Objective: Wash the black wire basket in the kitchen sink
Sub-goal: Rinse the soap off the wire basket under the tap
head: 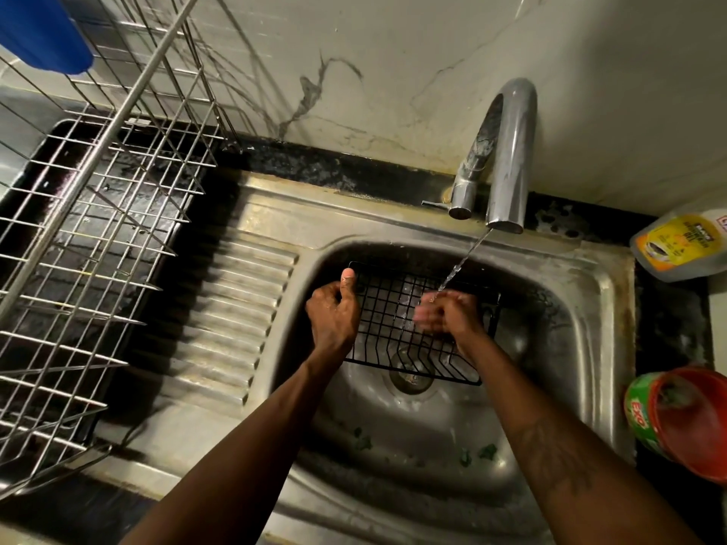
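Dim, warm yellowish light; wall [432, 53] at 12-1 brightest. Glare streak on tap [511, 159]. At 9 rack [96, 151] throws dark shadow band toward 3 over drainboard [244, 308]. Corners at 5, 7 v. dark. Blur on right hand [444, 314]. Wide-angle bowing esp. at edges.

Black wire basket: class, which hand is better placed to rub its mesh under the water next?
Probably the right hand: it is under the stream, over the black wire basket, while the left hand grips its left edge.
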